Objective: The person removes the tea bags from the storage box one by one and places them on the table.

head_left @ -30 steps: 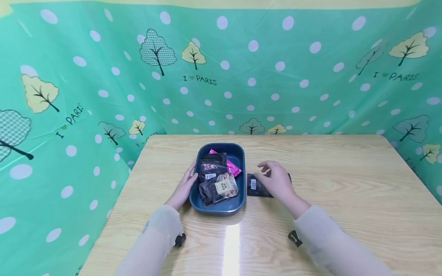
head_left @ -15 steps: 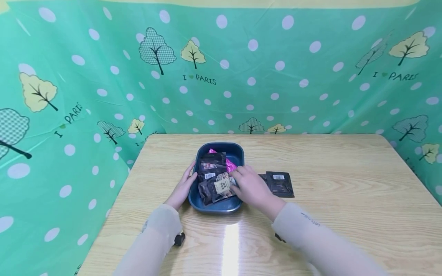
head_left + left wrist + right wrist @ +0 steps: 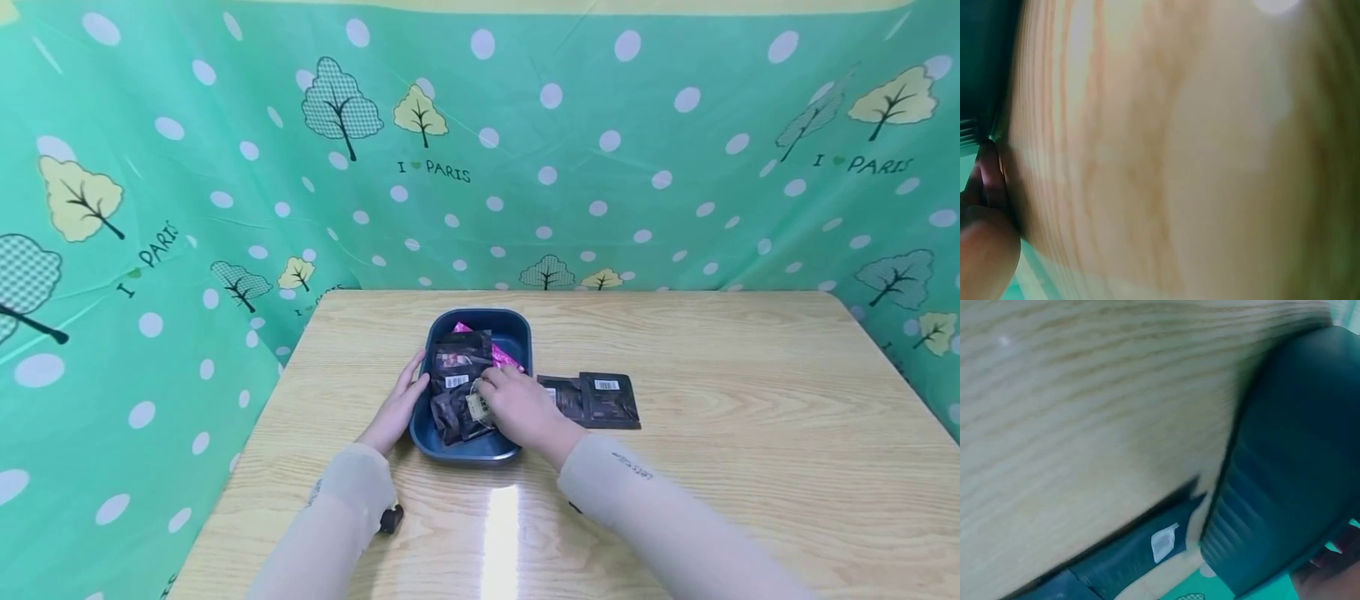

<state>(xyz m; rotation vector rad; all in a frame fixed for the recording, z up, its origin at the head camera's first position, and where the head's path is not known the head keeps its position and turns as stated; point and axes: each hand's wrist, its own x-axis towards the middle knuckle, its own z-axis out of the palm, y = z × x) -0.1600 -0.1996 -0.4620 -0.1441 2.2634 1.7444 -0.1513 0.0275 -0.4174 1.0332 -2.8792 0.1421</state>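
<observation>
A dark blue bin (image 3: pixel 465 457) holds several black packets (image 3: pixel 459 364) and a pink packet (image 3: pixel 506 357). My left hand (image 3: pixel 395 410) rests against the bin's left side with fingers extended, the thumb by the rim. Its fingers also show beside the bin in the left wrist view. My right hand (image 3: pixel 523 414) reaches over the right rim, fingers bent down onto a black packet with a pale label (image 3: pixel 477 407). The hand covers part of that packet, and its fingertips are hidden. In the right wrist view the bin's wall (image 3: pixel 1297 444) hides most of the hand.
Right of the bin, two black packets (image 3: pixel 609 398) with white barcode labels lie side by side on the wooden table (image 3: pixel 720 358). A green patterned cloth (image 3: pixel 637 208) hangs behind the table and along its left side.
My right hand has moved left from above the packets on the table, over the bin's rim, and onto the labelled packet inside. The left hand stays at the bin's side.
</observation>
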